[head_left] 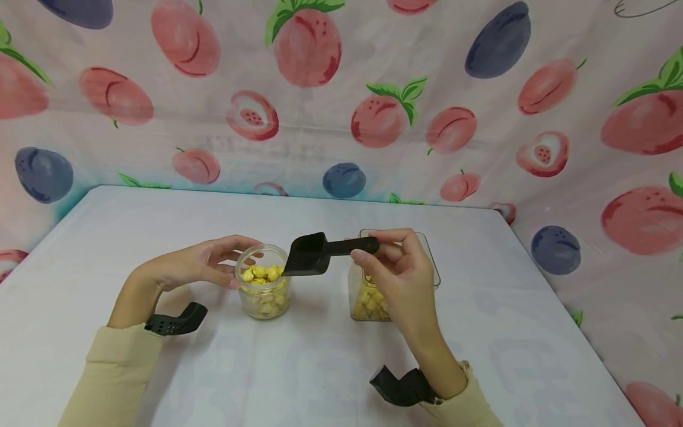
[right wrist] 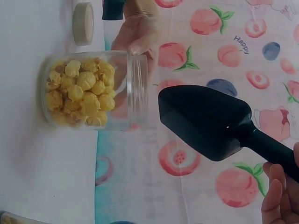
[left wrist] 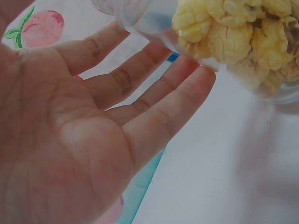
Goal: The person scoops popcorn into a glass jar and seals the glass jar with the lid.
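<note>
A clear round jar (head_left: 265, 302) with yellow popcorn (right wrist: 81, 91) in its lower part stands upright on the table. My left hand (head_left: 213, 261) holds it from the left near the rim, thumb at the front and fingers round the far side. My right hand (head_left: 402, 273) pinches the handle end of a black scoop (head_left: 309, 255). The scoop's tip overlaps the jar's right rim in the head view; no popcorn shows in the scoop. Beneath my right hand stands a square clear container (head_left: 363, 311) with more popcorn, partly hidden by that hand.
A beige round lid (right wrist: 83, 23) lies on the table by the left forearm. The white table (head_left: 309, 367) meets a fruit-printed curtain (head_left: 320, 118) at its back edge. Each wrist wears a black camera mount (head_left: 178, 320).
</note>
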### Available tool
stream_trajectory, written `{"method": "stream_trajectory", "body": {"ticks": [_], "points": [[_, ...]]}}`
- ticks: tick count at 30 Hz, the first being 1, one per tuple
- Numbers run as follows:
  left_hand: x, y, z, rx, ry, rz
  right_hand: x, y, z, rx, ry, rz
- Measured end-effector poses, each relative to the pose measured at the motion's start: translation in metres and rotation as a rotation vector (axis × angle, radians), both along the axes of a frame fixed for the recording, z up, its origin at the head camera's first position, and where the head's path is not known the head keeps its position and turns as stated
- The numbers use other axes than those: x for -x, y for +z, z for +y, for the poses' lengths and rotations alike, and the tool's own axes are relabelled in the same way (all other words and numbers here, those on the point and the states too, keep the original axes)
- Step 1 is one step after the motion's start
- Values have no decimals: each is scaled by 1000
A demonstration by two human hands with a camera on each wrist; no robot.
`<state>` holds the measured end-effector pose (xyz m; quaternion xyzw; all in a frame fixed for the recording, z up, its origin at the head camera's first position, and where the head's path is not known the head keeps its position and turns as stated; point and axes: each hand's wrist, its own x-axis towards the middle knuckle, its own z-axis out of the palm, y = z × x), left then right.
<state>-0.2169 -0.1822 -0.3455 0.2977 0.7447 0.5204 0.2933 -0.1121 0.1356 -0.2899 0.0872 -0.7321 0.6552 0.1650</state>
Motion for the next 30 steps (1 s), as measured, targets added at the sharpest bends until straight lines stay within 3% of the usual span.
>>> {"method": "stream_trajectory", "body": {"ticks": [10, 22, 26, 30], "points": [[-1, 1, 2, 15, 14, -11, 0, 13, 22, 90, -108, -19], [-3, 3, -1, 2, -4, 23, 7, 26, 56, 327, -171, 168], [-7, 9, 0, -11, 9, 80, 8, 28, 66, 370, -195, 227], [-11, 18, 11, 10, 86, 183, 9, 29, 75, 390, -216, 276]]}}
